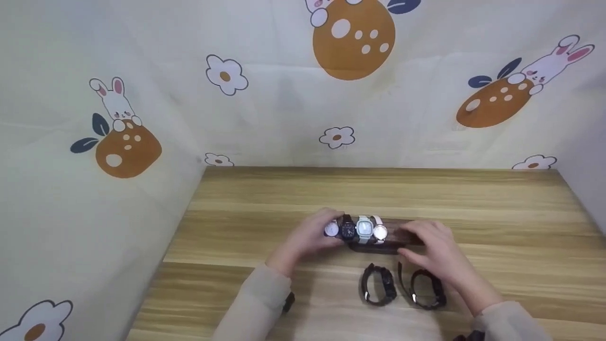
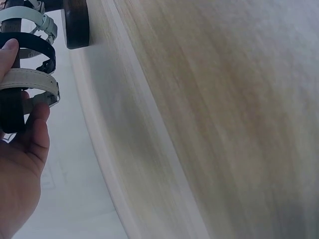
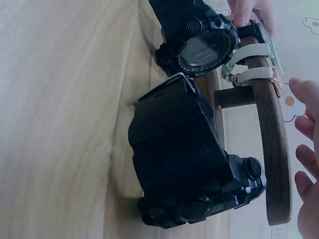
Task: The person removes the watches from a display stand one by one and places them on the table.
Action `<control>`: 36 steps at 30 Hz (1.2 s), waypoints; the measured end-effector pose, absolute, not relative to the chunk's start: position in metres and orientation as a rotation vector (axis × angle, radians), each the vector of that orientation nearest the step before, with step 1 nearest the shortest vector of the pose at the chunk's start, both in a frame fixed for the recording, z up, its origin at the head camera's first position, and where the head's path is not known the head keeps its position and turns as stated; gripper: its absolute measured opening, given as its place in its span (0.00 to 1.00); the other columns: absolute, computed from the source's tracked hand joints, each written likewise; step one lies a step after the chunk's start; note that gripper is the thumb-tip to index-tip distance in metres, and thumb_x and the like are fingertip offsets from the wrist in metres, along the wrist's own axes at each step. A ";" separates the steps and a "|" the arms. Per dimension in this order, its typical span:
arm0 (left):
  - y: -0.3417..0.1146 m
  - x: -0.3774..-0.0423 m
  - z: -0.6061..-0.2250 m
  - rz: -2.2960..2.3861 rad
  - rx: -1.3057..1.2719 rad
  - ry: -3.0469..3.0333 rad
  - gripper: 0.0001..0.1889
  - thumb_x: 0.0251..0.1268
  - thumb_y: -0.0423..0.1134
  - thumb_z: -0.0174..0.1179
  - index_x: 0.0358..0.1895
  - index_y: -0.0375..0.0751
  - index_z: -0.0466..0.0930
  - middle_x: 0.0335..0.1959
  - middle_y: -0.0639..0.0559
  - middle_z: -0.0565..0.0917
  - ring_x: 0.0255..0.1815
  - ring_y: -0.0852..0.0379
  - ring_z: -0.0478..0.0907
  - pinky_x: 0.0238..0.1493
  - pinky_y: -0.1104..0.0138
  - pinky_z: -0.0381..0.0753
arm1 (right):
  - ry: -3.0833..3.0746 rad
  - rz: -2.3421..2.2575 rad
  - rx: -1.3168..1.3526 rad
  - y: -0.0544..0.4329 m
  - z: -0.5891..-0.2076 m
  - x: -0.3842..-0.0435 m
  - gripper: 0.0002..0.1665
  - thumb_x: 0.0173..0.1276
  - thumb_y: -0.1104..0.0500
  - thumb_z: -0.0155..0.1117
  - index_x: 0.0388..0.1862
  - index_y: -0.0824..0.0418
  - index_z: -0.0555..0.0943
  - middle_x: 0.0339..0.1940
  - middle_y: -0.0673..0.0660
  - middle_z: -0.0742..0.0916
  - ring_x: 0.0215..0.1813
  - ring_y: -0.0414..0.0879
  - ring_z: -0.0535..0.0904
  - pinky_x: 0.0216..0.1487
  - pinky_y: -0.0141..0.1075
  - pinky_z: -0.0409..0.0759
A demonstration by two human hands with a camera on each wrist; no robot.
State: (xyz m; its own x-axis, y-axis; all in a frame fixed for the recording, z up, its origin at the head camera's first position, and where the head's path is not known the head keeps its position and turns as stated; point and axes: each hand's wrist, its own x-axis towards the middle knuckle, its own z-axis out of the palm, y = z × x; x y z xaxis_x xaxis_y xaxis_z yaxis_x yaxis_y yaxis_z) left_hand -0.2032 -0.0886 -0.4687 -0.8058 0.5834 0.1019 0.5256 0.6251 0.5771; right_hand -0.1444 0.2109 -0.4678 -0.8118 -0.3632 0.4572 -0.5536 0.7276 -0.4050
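Note:
A dark wooden T-bar watch stand [image 3: 274,159] carries several watches side by side. From the left, in the head view, these are a white-dialled watch [image 1: 332,228], a black square watch [image 1: 348,230], a mint square watch [image 1: 364,228] and a round watch with a pale strap [image 1: 380,231]. My left hand [image 1: 313,234] holds the white-dialled watch at the bar's left end; its fingers touch the white strap [image 2: 30,78] from below. Beside the bar's bare right end is my right hand [image 1: 435,248], fingers bent loosely, with a gap to the wood in the right wrist view.
Two black chunky watches, one left [image 1: 389,284] and one right [image 1: 438,290], lie buckled on the wood-grain table [image 1: 227,237], nearer than the stand. A printed cloth [image 1: 279,104] with rabbits and flowers hangs behind and at the sides.

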 end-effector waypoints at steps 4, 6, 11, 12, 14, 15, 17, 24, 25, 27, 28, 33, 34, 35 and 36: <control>-0.087 -0.203 -0.470 0.938 0.946 2.757 0.34 0.51 0.47 0.68 0.62 0.41 0.70 0.57 0.49 0.76 0.57 0.55 0.72 0.62 0.62 0.68 | -2.650 0.724 0.636 0.212 -0.468 -0.149 0.31 0.47 0.52 0.76 0.51 0.57 0.79 0.48 0.54 0.83 0.48 0.52 0.71 0.48 0.46 0.60; -0.087 -0.202 -0.471 0.942 0.950 2.754 0.33 0.51 0.46 0.68 0.62 0.40 0.70 0.56 0.49 0.76 0.57 0.55 0.72 0.61 0.62 0.69 | -2.655 0.706 0.627 0.213 -0.470 -0.151 0.31 0.47 0.52 0.76 0.51 0.57 0.79 0.48 0.55 0.83 0.48 0.54 0.71 0.49 0.48 0.59; -0.090 -0.202 -0.472 0.941 0.944 2.753 0.33 0.51 0.46 0.69 0.61 0.41 0.70 0.56 0.48 0.76 0.56 0.54 0.73 0.60 0.62 0.70 | -2.622 0.692 0.642 0.212 -0.474 -0.160 0.31 0.47 0.51 0.76 0.51 0.58 0.79 0.48 0.56 0.84 0.49 0.55 0.72 0.56 0.54 0.57; -0.089 -0.203 -0.472 0.938 0.948 2.756 0.33 0.50 0.46 0.69 0.61 0.41 0.70 0.56 0.48 0.76 0.56 0.54 0.73 0.60 0.62 0.70 | -2.618 0.694 0.638 0.212 -0.475 -0.161 0.31 0.47 0.51 0.76 0.51 0.58 0.79 0.48 0.55 0.83 0.49 0.55 0.72 0.56 0.55 0.57; -0.088 -0.203 -0.472 0.939 0.956 2.755 0.33 0.50 0.46 0.69 0.61 0.40 0.70 0.56 0.48 0.76 0.56 0.54 0.73 0.60 0.62 0.70 | -2.615 0.693 0.625 0.214 -0.476 -0.164 0.31 0.46 0.50 0.76 0.50 0.58 0.79 0.49 0.55 0.83 0.49 0.55 0.73 0.57 0.56 0.57; -0.087 -0.203 -0.473 0.940 0.962 2.753 0.33 0.50 0.46 0.69 0.61 0.40 0.70 0.56 0.48 0.76 0.56 0.54 0.73 0.60 0.62 0.70 | -2.614 0.692 0.615 0.215 -0.476 -0.165 0.30 0.46 0.50 0.76 0.49 0.58 0.80 0.49 0.55 0.83 0.48 0.56 0.73 0.57 0.56 0.57; -0.085 -0.204 -0.474 0.949 0.973 2.755 0.33 0.50 0.46 0.69 0.61 0.39 0.70 0.55 0.47 0.76 0.55 0.54 0.73 0.60 0.62 0.70 | -2.622 0.694 0.594 0.219 -0.477 -0.166 0.30 0.46 0.49 0.76 0.49 0.57 0.80 0.50 0.56 0.83 0.49 0.56 0.73 0.57 0.57 0.56; -0.084 -0.203 -0.478 1.055 0.885 2.748 0.35 0.49 0.45 0.70 0.62 0.40 0.70 0.57 0.47 0.75 0.57 0.53 0.72 0.60 0.60 0.70 | -2.707 0.775 0.506 0.222 -0.478 -0.167 0.31 0.48 0.45 0.74 0.51 0.54 0.80 0.53 0.56 0.82 0.51 0.56 0.72 0.54 0.59 0.57; -0.084 -0.203 -0.479 1.085 0.859 2.739 0.35 0.49 0.45 0.70 0.63 0.40 0.69 0.58 0.47 0.75 0.57 0.52 0.71 0.61 0.60 0.69 | -2.722 0.786 0.495 0.222 -0.477 -0.167 0.31 0.49 0.44 0.74 0.51 0.54 0.80 0.53 0.56 0.82 0.51 0.56 0.71 0.54 0.59 0.58; -0.084 -0.202 -0.482 1.151 0.800 2.718 0.38 0.48 0.45 0.71 0.65 0.42 0.68 0.60 0.47 0.73 0.59 0.51 0.70 0.61 0.58 0.68 | -2.748 0.800 0.477 0.222 -0.475 -0.167 0.31 0.49 0.43 0.73 0.52 0.53 0.79 0.54 0.55 0.82 0.52 0.56 0.71 0.54 0.58 0.59; -0.084 -0.202 -0.484 1.189 0.766 2.704 0.39 0.47 0.45 0.71 0.66 0.42 0.67 0.61 0.46 0.73 0.60 0.51 0.70 0.62 0.57 0.68 | -2.758 0.807 0.473 0.222 -0.475 -0.168 0.31 0.49 0.43 0.73 0.52 0.53 0.79 0.54 0.55 0.82 0.52 0.56 0.71 0.54 0.58 0.59; -0.084 -0.200 -0.492 1.392 0.639 2.618 0.41 0.42 0.43 0.74 0.64 0.42 0.67 0.59 0.45 0.74 0.57 0.49 0.71 0.60 0.56 0.69 | -2.768 0.820 0.466 0.222 -0.475 -0.167 0.31 0.49 0.44 0.73 0.53 0.52 0.79 0.54 0.55 0.82 0.53 0.55 0.70 0.53 0.57 0.61; -0.084 -0.200 -0.493 1.421 0.625 2.608 0.40 0.41 0.43 0.74 0.63 0.41 0.68 0.58 0.45 0.75 0.57 0.50 0.71 0.60 0.56 0.69 | -2.769 0.820 0.466 0.222 -0.476 -0.166 0.31 0.49 0.44 0.73 0.53 0.52 0.79 0.54 0.55 0.82 0.53 0.55 0.70 0.53 0.56 0.61; -0.084 -0.199 -0.494 1.435 0.608 2.606 0.39 0.40 0.43 0.75 0.62 0.42 0.69 0.56 0.46 0.75 0.55 0.50 0.72 0.59 0.56 0.70 | -2.772 0.816 0.462 0.222 -0.476 -0.166 0.31 0.49 0.44 0.73 0.53 0.52 0.79 0.54 0.55 0.82 0.52 0.55 0.70 0.52 0.56 0.61; -0.084 -0.199 -0.495 1.440 0.596 2.608 0.39 0.39 0.44 0.75 0.61 0.42 0.70 0.55 0.47 0.76 0.54 0.50 0.71 0.58 0.56 0.71 | -2.774 0.815 0.461 0.222 -0.477 -0.166 0.31 0.49 0.44 0.73 0.53 0.52 0.79 0.55 0.56 0.82 0.52 0.55 0.70 0.52 0.56 0.62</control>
